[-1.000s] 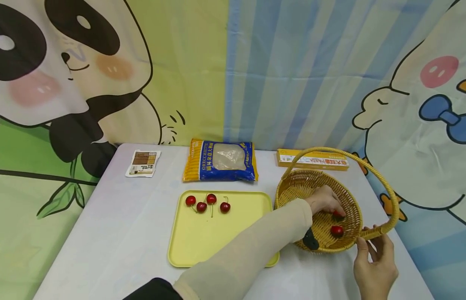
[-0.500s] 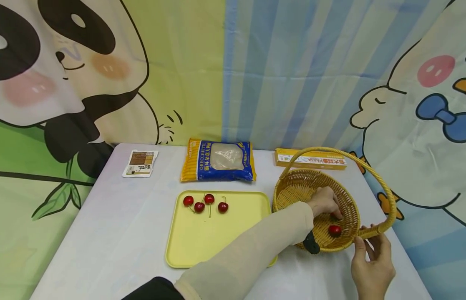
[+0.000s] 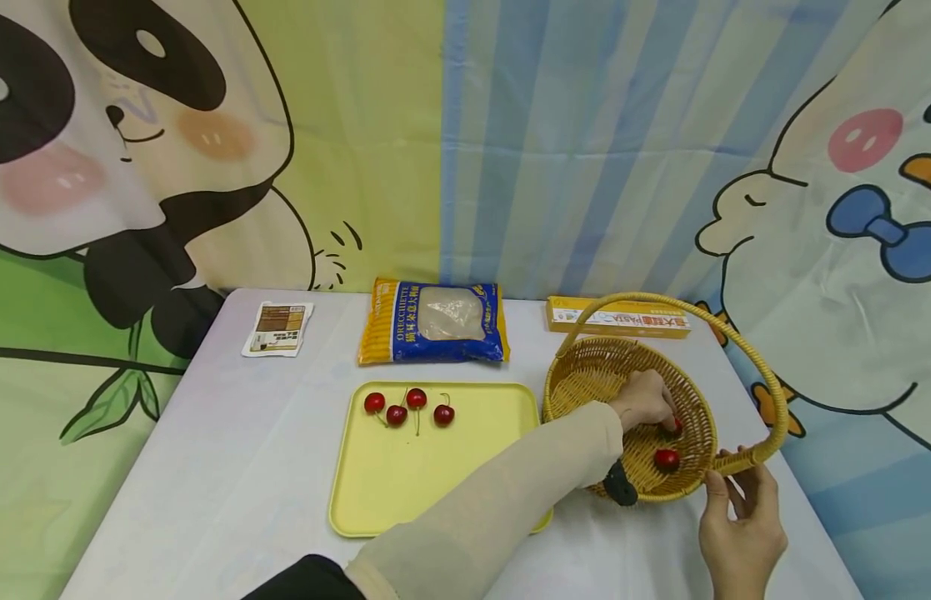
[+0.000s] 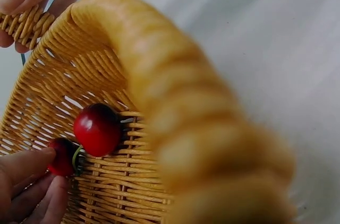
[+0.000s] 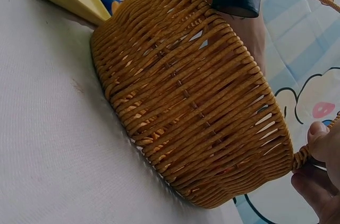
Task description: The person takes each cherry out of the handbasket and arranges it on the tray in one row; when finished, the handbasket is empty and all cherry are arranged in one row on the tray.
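Inside the wicker basket [image 3: 593, 387], my left hand [image 3: 645, 400] reaches down, and its fingertips pinch a dark red cherry [image 4: 62, 156]. A second cherry [image 4: 97, 129] lies beside it on the woven bottom, with a green stem between the two. My right hand [image 3: 743, 521] grips the basket at the foot of its arched handle [image 3: 765, 371], thumb on one side and fingers on the other. On the yellow tray [image 3: 405, 492] to the left, several cherries [image 3: 416, 399] with stems lie near its far edge. My left forearm covers the tray's near right corner.
Behind the tray lies a blue and yellow pasta bag [image 3: 435, 323]. A yellow pasta box [image 3: 618, 318] sits behind the basket, partly overlapped by the handle. A small white and brown packet [image 3: 277, 328] is at the back left of the white table [image 3: 210, 467]. Printed curtains hang behind.
The cherry at my left fingertips was hidden half a second ago and shows again now. My right hand keeps its grip on the basket. The whole head view has shifted slightly.
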`<state>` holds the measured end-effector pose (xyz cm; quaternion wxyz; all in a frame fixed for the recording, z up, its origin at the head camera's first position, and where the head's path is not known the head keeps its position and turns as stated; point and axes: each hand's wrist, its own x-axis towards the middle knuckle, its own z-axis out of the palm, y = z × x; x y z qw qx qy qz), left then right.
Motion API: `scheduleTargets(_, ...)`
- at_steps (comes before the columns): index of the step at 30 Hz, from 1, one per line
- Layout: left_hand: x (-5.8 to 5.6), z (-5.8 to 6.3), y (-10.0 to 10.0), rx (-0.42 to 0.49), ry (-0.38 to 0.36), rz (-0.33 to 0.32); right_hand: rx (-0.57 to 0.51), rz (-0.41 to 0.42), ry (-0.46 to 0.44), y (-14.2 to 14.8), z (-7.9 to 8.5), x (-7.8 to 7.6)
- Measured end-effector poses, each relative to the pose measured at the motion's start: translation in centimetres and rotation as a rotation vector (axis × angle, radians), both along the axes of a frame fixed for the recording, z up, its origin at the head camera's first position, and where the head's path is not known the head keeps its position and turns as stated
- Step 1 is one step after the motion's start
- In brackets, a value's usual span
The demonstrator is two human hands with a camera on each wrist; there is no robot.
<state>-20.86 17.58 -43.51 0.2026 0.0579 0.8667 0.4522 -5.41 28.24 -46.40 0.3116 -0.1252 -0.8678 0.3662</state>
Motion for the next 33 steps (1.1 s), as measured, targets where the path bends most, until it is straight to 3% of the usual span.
scheduleTargets(5,0.5,0.6,-0.3,-0.022,0.038,-0.044,-0.007,-0.003,-0.014,0.0,0.0,0.0)
scheduleTargets(11,0.1,0.4,0.3,-0.122,0.077,-0.079,-0.009,-0.005,-0.02,-0.1,0.0,0.0)
scheduleTargets(15,0.5,0.8,0.2,-0.146,0.116,-0.098,-0.014,-0.011,-0.021,-0.1,0.0,0.0)
scheduleTargets(20,1.1,1.2,-0.4,-0.117,0.152,-0.103,-0.006,-0.001,-0.003,-0.2,0.1,0.1)
scheduleTargets(24,0.6,0.7,-0.6,-0.082,0.124,-0.113,-0.009,0.0,-0.007,-0.4,0.2,0.1)
scheduleTargets(33,0.7,2.7,-2.4,-0.041,0.151,-0.113,-0.001,-0.017,-0.04,-0.1,0.2,0.0)
